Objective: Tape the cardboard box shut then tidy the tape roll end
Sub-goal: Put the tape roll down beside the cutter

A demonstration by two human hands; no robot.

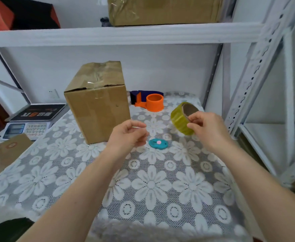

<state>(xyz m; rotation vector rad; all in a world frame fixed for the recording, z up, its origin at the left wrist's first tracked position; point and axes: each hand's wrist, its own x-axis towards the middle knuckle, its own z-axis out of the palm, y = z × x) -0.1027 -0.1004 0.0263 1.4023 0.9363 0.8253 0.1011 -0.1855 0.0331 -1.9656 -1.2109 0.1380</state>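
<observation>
Head view: right hand [207, 126] grips the tape roll [183, 117] near the table's [160, 180] right edge; left hand [129, 135] seemingly pinches a tape end; taped box [97, 102] stands far-left.

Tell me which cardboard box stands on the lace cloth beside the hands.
The upright box left of the orange holder, its top seam taped. The other taped box sits on the shelf above.

Both my forearms are bare to the frame edge, no sleeves showing, and my left hand [128, 135] and right hand [207, 126] are ungloved.
</observation>
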